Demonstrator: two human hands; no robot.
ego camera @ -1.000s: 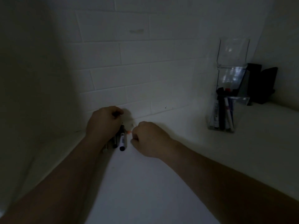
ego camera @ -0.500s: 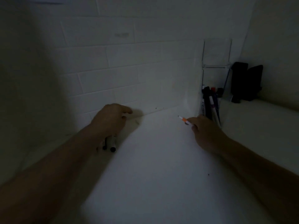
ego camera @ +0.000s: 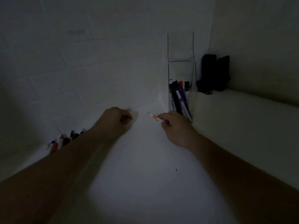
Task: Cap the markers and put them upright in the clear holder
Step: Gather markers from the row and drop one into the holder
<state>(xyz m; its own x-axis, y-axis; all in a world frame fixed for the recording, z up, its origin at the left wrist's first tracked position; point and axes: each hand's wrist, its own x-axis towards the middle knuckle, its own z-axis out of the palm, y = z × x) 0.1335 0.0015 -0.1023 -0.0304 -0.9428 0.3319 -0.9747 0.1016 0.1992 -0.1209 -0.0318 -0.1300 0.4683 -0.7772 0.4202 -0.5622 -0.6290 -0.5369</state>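
- The white counter (ego camera: 145,183) is bounded by a tiled wall (ego camera: 80,70) at the back and a raised ledge (ego camera: 242,120) on the right; open surface is left between and in front of the two forearms.
- An orange-banded marker (ego camera: 153,116) is pinched by the right hand (ego camera: 176,128), its uncapped tip pointed up and left, just beside the clear holder (ego camera: 181,88) in the corner.
- The left hand (ego camera: 116,120) is seen curled into a fist near the wall; whether anything is held inside cannot be told.
- About five capped markers (ego camera: 179,97) are stood upright in the holder's lower pocket; the exact count is blurred.
- A row of loose markers (ego camera: 64,139), roughly six, is laid along the wall's base behind the left forearm.
- Two dark objects (ego camera: 213,73) are leaned in the ledge corner.
- Compared with half a second ago, the left hand has been moved right, away from the loose markers, which are now uncovered; the right hand has been kept beside the holder.
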